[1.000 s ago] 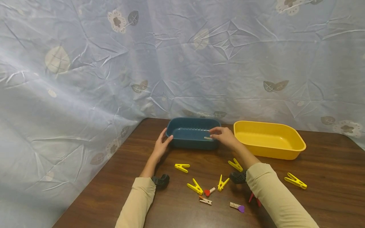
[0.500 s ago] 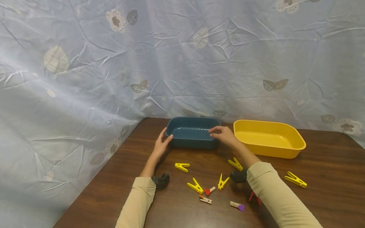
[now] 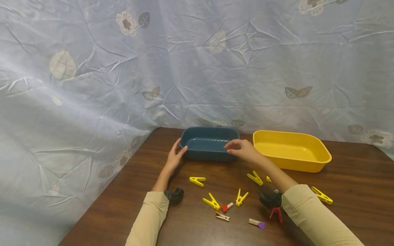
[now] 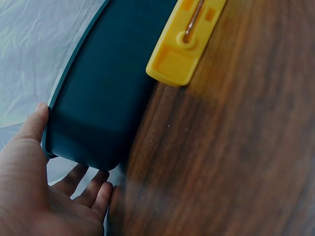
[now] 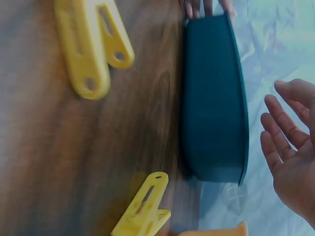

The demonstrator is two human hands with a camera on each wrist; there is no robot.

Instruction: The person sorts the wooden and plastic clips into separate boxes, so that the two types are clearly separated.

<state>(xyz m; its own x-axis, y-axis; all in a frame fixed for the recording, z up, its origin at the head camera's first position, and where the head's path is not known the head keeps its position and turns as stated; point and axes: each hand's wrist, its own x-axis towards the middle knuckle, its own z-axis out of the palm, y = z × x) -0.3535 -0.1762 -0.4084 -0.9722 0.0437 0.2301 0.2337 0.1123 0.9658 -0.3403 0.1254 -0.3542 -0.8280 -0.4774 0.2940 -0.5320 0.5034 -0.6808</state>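
A dark blue plastic tub (image 3: 209, 155) stands at the back of the table. My left hand (image 3: 174, 157) holds its left end, the thumb at the rim and the fingers spread round the end wall, as the left wrist view also shows. Over the tub's right end is my right hand (image 3: 243, 149), fingers loosely bent with nothing between them; in the right wrist view this hand (image 5: 295, 147) is apart from the tub wall. The wooden clothespin seen earlier is out of sight; the near wall hides part of the tub's floor.
A yellow tub (image 3: 295, 165) stands right of the blue one. Several yellow clothespins (image 3: 211, 202) lie about, with a red clothespin (image 3: 276, 214) by the right wrist. Small wooden clothespins bear a red heart (image 3: 224, 208), a purple heart (image 3: 261, 225) and an orange shape (image 3: 218, 213).
The small wooden clothespin left my right hand's fingers at the blue tub. The right forearm and wrist then shifted right, uncovering the red clothespin. My left hand stayed in place.
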